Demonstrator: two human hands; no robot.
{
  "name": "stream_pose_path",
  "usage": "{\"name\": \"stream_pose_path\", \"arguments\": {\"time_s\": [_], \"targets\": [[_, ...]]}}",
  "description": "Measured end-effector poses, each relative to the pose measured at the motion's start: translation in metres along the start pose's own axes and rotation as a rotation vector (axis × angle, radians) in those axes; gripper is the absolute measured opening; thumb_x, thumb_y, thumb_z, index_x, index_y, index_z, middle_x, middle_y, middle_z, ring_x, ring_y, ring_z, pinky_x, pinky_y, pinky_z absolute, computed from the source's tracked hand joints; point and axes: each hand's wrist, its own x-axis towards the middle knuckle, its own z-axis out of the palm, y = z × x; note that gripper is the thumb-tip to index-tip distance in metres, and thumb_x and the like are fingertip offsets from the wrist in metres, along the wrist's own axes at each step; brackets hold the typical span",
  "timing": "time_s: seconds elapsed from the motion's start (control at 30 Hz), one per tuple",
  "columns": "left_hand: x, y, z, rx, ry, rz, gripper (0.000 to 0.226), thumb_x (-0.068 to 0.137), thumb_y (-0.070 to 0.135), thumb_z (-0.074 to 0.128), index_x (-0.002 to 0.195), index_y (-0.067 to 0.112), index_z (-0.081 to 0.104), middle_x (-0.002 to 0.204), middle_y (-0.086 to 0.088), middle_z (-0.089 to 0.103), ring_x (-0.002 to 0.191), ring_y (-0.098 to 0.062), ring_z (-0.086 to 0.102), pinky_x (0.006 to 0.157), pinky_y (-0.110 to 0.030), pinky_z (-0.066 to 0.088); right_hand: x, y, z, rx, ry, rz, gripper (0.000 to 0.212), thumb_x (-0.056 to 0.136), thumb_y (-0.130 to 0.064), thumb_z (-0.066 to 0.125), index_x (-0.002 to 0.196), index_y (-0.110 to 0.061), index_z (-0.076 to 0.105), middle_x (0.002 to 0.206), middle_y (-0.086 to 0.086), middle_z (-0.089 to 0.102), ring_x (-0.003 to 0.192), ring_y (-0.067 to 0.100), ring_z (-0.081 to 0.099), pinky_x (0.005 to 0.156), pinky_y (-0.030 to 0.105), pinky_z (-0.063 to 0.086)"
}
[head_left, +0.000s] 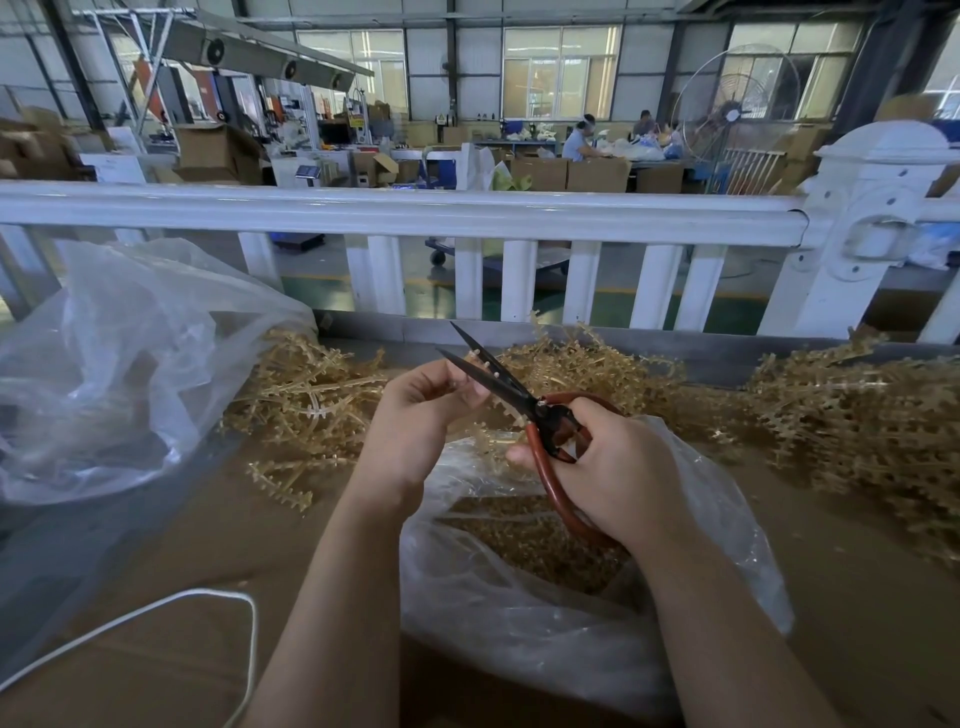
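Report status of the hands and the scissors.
Right hand grips red-handled scissors, blades open. Left hand pinches sprue piece between blades. Nothing blocking.

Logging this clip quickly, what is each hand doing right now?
Left hand: closed, pinching a small plastic piece between the open blades of the scissors.
Right hand: closed, gripping the scissors by their red handles.

head view | faces forward-down | close above left hand (415, 415), right hand (618, 467) | white railing (395, 213) beyond
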Motion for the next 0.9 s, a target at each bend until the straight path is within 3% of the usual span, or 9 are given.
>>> {"name": "stream_pose_path", "arguments": {"time_s": [0.13, 0.23, 0.43, 0.6, 0.77, 0.9], "targets": [[0.0010, -0.0008, -0.0012, -0.014, -0.008, -0.007, 0.018, 0.090, 0.009, 0.065, 0.078, 0.019, 0.072, 0.087, -0.001, 0.072, 0.083, -0.010, 0.066, 0.085, -0.026, 0.045, 0.0004, 0.0004, 0.0006, 0.019, -0.011, 0.009, 0.066, 0.066, -0.088, 0.051, 0.089, -0.029, 0.068, 0.064, -0.029, 0.053, 0.059, -0.014, 0.052, 0.053, 0.005, 0.042], [0.0013, -0.0023, -0.0012, -0.003, -0.012, -0.004, 0.012, 0.091, 0.008, 0.064, 0.083, 0.014, 0.071, 0.085, -0.001, 0.072, 0.080, -0.010, 0.066, 0.079, -0.020, 0.047, -0.0004, 0.0009, 0.0009, 0.020, -0.018, 0.010, 0.070, 0.066, -0.090, 0.049, 0.092, -0.028, 0.069, 0.071, -0.026, 0.060, 0.063, -0.013, 0.055, 0.051, 0.006, 0.040], [0.0018, -0.0018, -0.0014, 0.011, 0.080, 0.081, 0.020, 0.095, 0.000, 0.054, 0.098, 0.016, 0.066, 0.075, 0.000, 0.070, 0.076, -0.015, 0.069, 0.070, -0.020, 0.053, -0.0011, -0.0001, 0.0004, -0.009, 0.006, 0.017, 0.068, 0.065, -0.095, 0.041, 0.088, -0.035, 0.064, 0.062, -0.029, 0.052, 0.059, -0.014, 0.052, 0.047, 0.007, 0.032], [0.0022, -0.0030, 0.0002, 0.091, 0.116, 0.123, 0.024, 0.097, 0.000, 0.052, 0.090, 0.015, 0.069, 0.072, 0.002, 0.070, 0.075, -0.014, 0.068, 0.074, -0.022, 0.054, -0.0010, 0.0000, 0.0000, -0.020, 0.011, 0.011, 0.071, 0.066, -0.095, 0.038, 0.091, -0.034, 0.063, 0.068, -0.027, 0.056, 0.061, -0.009, 0.055, 0.050, 0.007, 0.035], [0.0027, -0.0013, 0.0030, -0.019, 0.132, 0.069, 0.025, 0.095, -0.003, 0.053, 0.086, 0.012, 0.072, 0.082, -0.002, 0.073, 0.078, -0.012, 0.069, 0.072, -0.019, 0.054, -0.0010, -0.0021, -0.0017, -0.021, 0.015, -0.011, 0.067, 0.068, -0.091, 0.043, 0.095, -0.033, 0.062, 0.078, -0.026, 0.058, 0.069, -0.004, 0.057, 0.055, 0.005, 0.036], [0.0046, -0.0040, 0.0029, -0.048, 0.141, 0.057, 0.014, 0.094, -0.004, 0.054, 0.094, -0.004, 0.068, 0.085, -0.007, 0.071, 0.079, -0.012, 0.068, 0.071, -0.017, 0.054, -0.0007, -0.0020, -0.0021, 0.006, 0.019, 0.003, 0.064, 0.069, -0.088, 0.045, 0.093, -0.031, 0.059, 0.083, -0.021, 0.065, 0.074, 0.001, 0.062, 0.059, 0.008, 0.041]]}}
